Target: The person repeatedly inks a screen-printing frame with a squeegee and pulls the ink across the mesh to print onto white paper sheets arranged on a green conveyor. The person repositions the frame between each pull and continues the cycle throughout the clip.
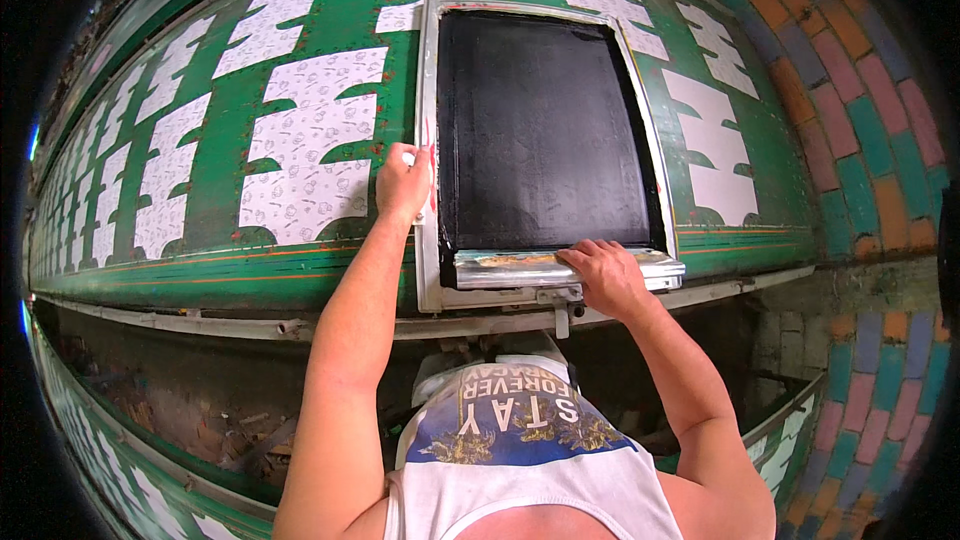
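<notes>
A screen printing frame (428, 80) with pale metal edges and a black-coated mesh (540, 130) lies on a long green printing table (330, 270). My left hand (403, 183) is closed in a fist at its left edge, around a small white part, perhaps a handle; the fingers hide most of it. Along the near end of the frame rests a wide metal squeegee (500, 270), smeared with paint. My right hand (608, 278) grips this bar right of its middle, thumb on the near side and fingers over the top. What lies beneath the mesh is hidden.
White cut fabric pieces (310, 150) with small printed drawings lie in rows left of the frame. Plainer white pieces (710, 145) lie to its right. A metal rail (230, 325) runs along the table's near edge. Coloured paving bricks (850, 130) cover the floor at right.
</notes>
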A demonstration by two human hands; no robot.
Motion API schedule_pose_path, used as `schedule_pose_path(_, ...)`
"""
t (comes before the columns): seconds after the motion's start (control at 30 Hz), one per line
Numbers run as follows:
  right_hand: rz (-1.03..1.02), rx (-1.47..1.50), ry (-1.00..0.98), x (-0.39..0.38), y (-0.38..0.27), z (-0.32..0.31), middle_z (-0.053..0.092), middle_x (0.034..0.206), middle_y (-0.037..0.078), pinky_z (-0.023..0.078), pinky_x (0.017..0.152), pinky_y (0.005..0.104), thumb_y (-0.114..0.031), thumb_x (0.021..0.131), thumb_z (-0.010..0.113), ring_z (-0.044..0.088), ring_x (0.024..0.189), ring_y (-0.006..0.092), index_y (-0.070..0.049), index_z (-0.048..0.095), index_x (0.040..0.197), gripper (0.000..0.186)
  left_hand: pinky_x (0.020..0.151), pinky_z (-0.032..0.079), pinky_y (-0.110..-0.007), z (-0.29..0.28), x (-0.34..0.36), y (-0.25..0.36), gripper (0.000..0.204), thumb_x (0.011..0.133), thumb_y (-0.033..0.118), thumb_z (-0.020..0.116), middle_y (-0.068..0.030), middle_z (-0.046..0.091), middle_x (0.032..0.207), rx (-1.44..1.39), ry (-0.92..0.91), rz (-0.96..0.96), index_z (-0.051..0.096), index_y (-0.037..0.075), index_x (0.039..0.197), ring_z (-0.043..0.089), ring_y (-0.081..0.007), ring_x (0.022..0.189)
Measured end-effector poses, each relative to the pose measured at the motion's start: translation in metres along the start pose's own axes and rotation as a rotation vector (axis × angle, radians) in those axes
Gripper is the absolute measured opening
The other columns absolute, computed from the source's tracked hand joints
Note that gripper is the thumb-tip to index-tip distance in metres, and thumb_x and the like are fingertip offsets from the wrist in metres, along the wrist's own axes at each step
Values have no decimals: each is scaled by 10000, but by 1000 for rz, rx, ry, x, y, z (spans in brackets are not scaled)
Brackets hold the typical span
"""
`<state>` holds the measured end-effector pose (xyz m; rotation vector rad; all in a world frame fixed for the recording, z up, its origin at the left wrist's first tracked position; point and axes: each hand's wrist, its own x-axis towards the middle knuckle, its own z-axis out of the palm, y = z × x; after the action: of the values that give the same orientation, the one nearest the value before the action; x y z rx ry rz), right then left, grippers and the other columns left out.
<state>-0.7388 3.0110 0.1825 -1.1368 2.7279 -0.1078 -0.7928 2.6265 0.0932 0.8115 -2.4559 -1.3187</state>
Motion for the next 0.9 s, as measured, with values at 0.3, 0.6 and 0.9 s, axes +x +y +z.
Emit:
schedule_pose_path(0.3,98,146,-480,55,36,-46,786,1235,182,603,997,518,-163,885,815,751,1152,401,-174,747,1414,534,813,559,-540,1,3,-4,335,1040,439,701,-190,770,876,9,15,22,688,116,1130,762,-414,874)
schedule_pose_path(0.6,-32,77,-241,208,141,-76,803,1102,199,614,959,556,-224,875,808,765,1088,437,-186,793,1241,369,800,559,-535,1,0,8,353,1043,457,698,-216,773,907,63,27,-30,688,115,1132,757,-437,876)
schedule_pose_path(0.9,36,-37,15,390,230,-91,809,1109,168,612,975,556,-117,869,637,770,1113,414,-246,787,1231,413,761,565,-445,3,0,20,322,1042,402,746,-143,767,869,80,35,-80,696,101,1146,749,-287,797)
